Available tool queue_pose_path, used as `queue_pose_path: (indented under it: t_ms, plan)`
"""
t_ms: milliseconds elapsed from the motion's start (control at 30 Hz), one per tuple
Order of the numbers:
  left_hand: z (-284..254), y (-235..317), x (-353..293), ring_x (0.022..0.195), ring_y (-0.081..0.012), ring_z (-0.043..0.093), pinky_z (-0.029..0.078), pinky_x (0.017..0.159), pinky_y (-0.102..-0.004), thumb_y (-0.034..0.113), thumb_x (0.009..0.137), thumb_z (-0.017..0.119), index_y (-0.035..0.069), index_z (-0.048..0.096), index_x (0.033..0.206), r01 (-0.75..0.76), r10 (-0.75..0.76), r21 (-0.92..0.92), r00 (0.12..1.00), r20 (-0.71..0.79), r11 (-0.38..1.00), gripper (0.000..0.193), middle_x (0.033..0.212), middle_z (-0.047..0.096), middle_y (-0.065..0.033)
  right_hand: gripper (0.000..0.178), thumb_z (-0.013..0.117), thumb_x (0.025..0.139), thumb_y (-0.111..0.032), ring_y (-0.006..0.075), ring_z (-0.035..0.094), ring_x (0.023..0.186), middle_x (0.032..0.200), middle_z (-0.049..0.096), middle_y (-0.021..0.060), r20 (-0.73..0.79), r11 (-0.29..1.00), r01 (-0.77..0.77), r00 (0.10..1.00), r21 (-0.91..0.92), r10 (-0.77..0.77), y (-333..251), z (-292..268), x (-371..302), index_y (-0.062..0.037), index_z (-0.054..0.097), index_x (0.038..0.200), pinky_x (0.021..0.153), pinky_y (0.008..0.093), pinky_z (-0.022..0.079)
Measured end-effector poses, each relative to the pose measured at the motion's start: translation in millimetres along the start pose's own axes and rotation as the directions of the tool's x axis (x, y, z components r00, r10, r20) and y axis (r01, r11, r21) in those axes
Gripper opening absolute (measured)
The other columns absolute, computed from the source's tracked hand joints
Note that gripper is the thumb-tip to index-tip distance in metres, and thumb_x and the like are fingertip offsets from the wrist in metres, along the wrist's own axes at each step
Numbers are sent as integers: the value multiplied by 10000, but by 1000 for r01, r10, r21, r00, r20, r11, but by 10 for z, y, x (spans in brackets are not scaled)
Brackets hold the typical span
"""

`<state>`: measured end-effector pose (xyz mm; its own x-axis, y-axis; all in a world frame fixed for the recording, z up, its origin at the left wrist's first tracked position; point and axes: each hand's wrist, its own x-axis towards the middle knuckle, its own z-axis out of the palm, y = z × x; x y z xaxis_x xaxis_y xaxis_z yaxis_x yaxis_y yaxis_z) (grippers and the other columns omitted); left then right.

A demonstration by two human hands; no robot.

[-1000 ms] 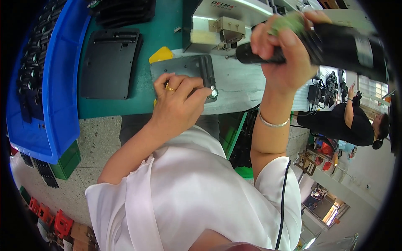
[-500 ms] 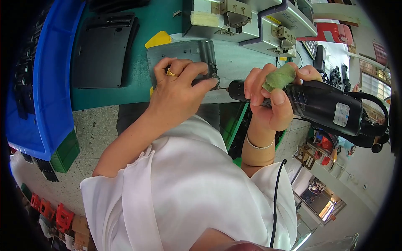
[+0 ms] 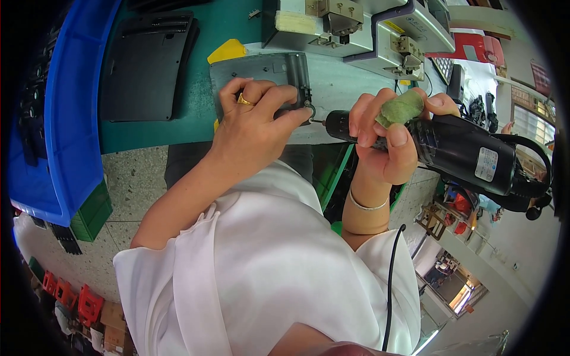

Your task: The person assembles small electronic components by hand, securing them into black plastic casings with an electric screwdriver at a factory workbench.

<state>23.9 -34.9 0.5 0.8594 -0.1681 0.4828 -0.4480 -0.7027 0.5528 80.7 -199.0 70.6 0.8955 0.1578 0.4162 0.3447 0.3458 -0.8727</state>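
Note:
My left hand [image 3: 249, 121], with a ring on one finger, is closed over a dark grey plastic panel [image 3: 267, 63] at the table's front edge. Its fingers are curled, and the thumb and index finger meet at the panel's right edge, beside a small loop-shaped part [image 3: 310, 110]. My right hand [image 3: 386, 151] grips a black electric screwdriver [image 3: 463, 148], held level with its bit pointing left. The bit's tip reaches the panel's edge by my left fingertips; the exact contact point is too small to make out. A green wrap [image 3: 401, 108] covers one right finger.
Stacked dark panels [image 3: 145, 71] lie on the green mat at left. Beyond them stands a blue bin [image 3: 77, 130] of black parts. Grey metal machines [image 3: 350, 41] line the back right. A yellow piece [image 3: 227, 51] sits behind the held panel. A black cable [image 3: 389, 291] hangs at lower right.
The view has shifted very slightly. Both hands, the panel and the screwdriver keep practically the same places and grips.

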Motion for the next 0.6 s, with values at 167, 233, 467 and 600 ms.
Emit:
queue_pose_path:
  t_ms: [167,233,467,600]
  plan:
    - [9,-15,-9,978,-197,504,264,927,-407,14,651,661,204,705,974,-3,3,-4,1000,-12,1000,377,1016,566,15,534,744,816,-167,149,457,428,589,463,54,1,1000,0,1000,-1,0,-46,61,13,-145,336,1160,422,298,442]
    - [11,-29,-19,963,-192,507,264,928,-407,20,651,661,196,706,975,-21,20,-10,1000,-19,1000,372,1006,570,22,526,734,820,-152,150,458,431,590,464,57,-2,1000,-3,1000,-2,3,-63,69,10,-145,334,1161,425,300,446]
    - [6,-20,-9,942,-178,510,265,927,-401,26,641,657,178,706,990,-30,30,-14,999,-14,999,384,983,576,33,519,724,823,-137,159,462,439,646,477,58,-24,998,12,1000,56,-10,-83,61,-12,-148,337,1169,439,327,455]
    - [8,-19,-12,942,-175,511,264,925,-399,21,632,652,181,706,993,-27,27,-17,999,-17,999,398,984,577,35,528,734,825,-163,159,466,444,655,477,58,-17,998,-12,1000,63,13,-64,18,-17,-154,348,1185,439,332,451]
